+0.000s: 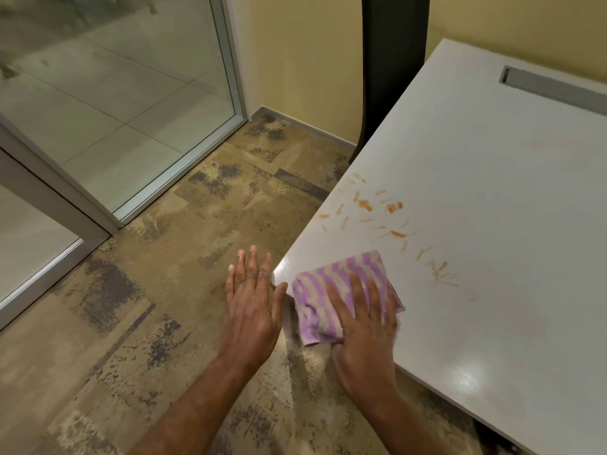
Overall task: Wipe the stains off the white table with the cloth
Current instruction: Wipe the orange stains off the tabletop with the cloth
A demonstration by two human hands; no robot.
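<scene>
Right hand (361, 326) flat on cloth (338, 277), left hand (253, 300) spread beside counter (492, 159) corner; I reckon cloth's soft, light, bunches, so press palm mid-cloth.

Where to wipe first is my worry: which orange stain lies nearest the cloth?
The short faint streak just beyond the far right corner of the cloth; the other stains lie farther off, up the table or rightward.

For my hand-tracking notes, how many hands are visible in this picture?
2. The left hand is open beside the table corner; the right hand presses the striped cloth onto the table.
</scene>
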